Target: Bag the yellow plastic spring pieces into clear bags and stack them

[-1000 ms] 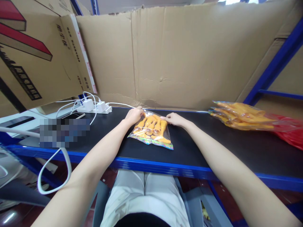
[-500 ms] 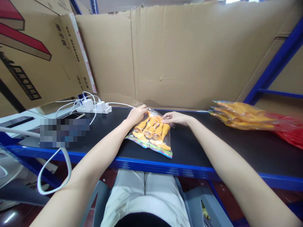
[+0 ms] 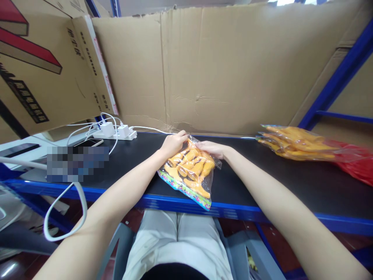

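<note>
A clear plastic bag of orange toy pieces (image 3: 190, 171) with a coloured bottom strip is tilted up over the front of the black shelf top (image 3: 262, 182). My left hand (image 3: 173, 143) grips the bag's top left corner. My right hand (image 3: 212, 148) pinches the top edge on the right. The bag's lower end hangs near the blue front rail (image 3: 180, 204).
A pile of more orange-filled bags (image 3: 294, 143) and a red bag (image 3: 357, 163) lie at the right. A white power strip with chargers (image 3: 116, 132), cables and a phone (image 3: 87, 143) sit at the left. Cardboard sheets (image 3: 218, 70) wall the back; a blue upright (image 3: 335, 81) stands right.
Both hands have lifted the bag's top edge and drawn it toward me; it lay flat before and now tilts with its bottom at the front rail.
</note>
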Motion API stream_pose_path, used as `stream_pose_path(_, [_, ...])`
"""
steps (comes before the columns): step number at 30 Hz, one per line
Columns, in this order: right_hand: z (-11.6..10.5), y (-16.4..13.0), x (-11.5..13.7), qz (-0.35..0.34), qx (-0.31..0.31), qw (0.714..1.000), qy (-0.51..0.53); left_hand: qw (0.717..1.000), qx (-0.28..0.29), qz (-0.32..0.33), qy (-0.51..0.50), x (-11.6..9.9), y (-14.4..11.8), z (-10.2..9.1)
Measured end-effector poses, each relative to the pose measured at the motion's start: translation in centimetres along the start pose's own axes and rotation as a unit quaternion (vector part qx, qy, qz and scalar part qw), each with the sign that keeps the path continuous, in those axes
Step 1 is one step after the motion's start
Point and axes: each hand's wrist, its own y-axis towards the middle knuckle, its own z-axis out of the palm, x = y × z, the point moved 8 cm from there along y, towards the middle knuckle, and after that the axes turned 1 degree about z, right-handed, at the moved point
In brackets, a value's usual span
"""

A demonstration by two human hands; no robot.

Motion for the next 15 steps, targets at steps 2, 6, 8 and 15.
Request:
stream_pose_path(2, [0.3,0.2,-0.1,-0.006,0.012,1.0,0.0,1.0,0.004,-0.007,-0.002,0.2,0.0,0.2])
stream_pose_path(6, [0.8,0.4,-0.4,-0.006,0.041,0.999,0.015,1.0,0.018,-0.022,0.001,0.7,0.0,0.5])
stream_pose_path(8, [0.8,0.5,-0.7,0.001,0.042,0.999,0.023,0.999,0.026,-0.027,-0.005,0.9,0.0,0.7])
stream_pose_path(15, [-0.9,0.1,-0.2,-0.008,0.003,0.999,0.041,0.992,0.0,-0.09,-0.087,4.3,-0.3,1.2])
